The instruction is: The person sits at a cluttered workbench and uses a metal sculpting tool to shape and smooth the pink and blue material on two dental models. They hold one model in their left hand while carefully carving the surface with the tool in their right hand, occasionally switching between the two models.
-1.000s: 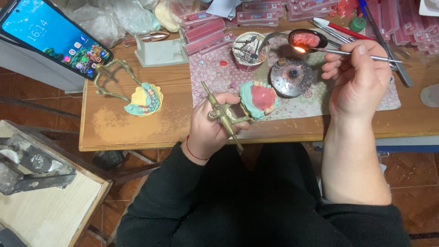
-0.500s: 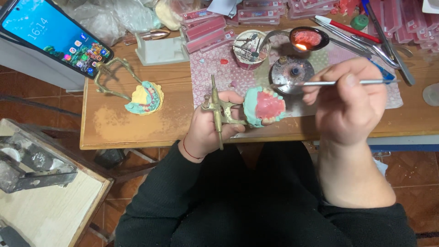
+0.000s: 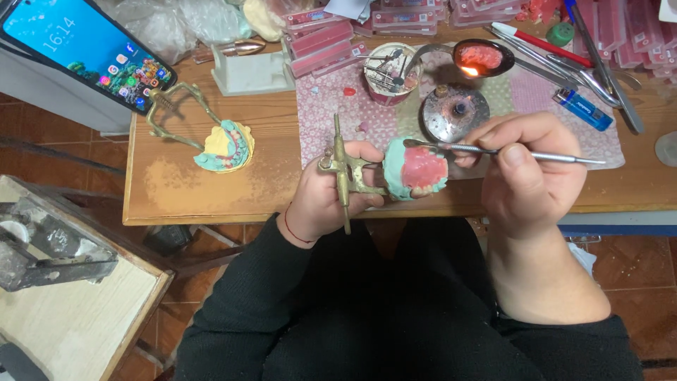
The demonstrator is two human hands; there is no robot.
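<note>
Metal spatula (image 3: 493,150) tip now touches the pink denture model (image 3: 416,169).

1. My wooden bench (image 3: 211,194) runs across in front of me, with a dusty pale patch near its left front edge.
2. A patterned pink cloth (image 3: 338,127) covers its middle.
3. On the cloth stand a small cup of tools (image 3: 392,70), a round metal burner (image 3: 455,111) and a blue lighter (image 3: 582,109).
4. On bare wood at left lies a second brass articulator with a teal cast (image 3: 215,141).
5. Pink flat boxes (image 3: 321,39) are stacked along the back.
</note>
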